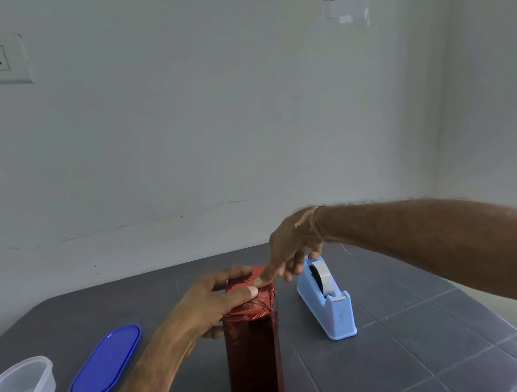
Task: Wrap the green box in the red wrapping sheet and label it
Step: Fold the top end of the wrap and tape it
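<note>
two hands meet at the top of the box [255, 362], which stands on end near the middle of the bench [420, 339], covered in the red wrapping sheet [261, 306] so that none of its green shows. the main risk, as i judge it, is the top fold springing open: the foil looks stiff and crinkled, and i can make out no tape across the flap, so lifting either hand before a strip goes on may let it pop up. a tall box on its end could also tip if the press goes sideways, toward the blue tape dispenser [333, 311] just beside it. the left hand [212, 305] grips the upper part, fingers curled round the far side, thumb flat on the flap. the right hand [290, 244] reaches in with the wrist bent down, index fingertip [264, 279] pressing the flap beside that thumb, the other fingers loosely curled, holding nothing that i can see. a blue lid [106, 363] lies well to the left.
</note>
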{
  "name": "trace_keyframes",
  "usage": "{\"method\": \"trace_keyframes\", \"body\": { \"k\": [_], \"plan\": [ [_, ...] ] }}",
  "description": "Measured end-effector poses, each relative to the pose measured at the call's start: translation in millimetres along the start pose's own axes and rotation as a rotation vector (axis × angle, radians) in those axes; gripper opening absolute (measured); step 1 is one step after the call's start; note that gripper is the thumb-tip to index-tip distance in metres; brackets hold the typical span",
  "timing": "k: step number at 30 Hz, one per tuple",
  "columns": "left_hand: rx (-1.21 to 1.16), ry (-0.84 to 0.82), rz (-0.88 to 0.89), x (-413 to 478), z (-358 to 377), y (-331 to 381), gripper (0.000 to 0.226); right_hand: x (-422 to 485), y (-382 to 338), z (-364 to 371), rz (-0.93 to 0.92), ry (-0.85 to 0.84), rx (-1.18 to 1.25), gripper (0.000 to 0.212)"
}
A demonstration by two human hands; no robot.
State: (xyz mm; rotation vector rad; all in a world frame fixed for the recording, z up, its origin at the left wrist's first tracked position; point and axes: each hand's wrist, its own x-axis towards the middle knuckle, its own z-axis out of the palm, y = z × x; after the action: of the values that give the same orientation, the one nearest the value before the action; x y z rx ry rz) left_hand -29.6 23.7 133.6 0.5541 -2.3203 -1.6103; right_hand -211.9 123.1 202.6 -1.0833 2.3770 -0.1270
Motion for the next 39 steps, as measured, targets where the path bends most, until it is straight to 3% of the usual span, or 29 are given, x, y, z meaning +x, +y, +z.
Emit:
{"method": "trace_keyframes", "body": {
  "k": [10,23,28,33,39],
  "plan": [
    [-0.046,-0.001,0.008,-1,-6,-5,0.034,-3,24,25,-0.005,-0.178,0.441,0.031],
    [-0.125,0.038,-0.025,-11,-4,-4,0.034,-10,49,89,-0.187,0.022,0.911,0.054],
    [-0.122,0.057,-0.019,-15,-4,-2,0.034,-6,52,112,-0.272,0.057,1.065,0.046],
    [-0.111,0.077,-0.025,-16,-2,0,0.034,-7,47,112,-0.242,0.079,1.141,0.059],
    [-0.130,0.113,-0.012,-22,3,0,0.033,-8,46,122,-0.255,0.182,1.141,0.044]
  ]
}}
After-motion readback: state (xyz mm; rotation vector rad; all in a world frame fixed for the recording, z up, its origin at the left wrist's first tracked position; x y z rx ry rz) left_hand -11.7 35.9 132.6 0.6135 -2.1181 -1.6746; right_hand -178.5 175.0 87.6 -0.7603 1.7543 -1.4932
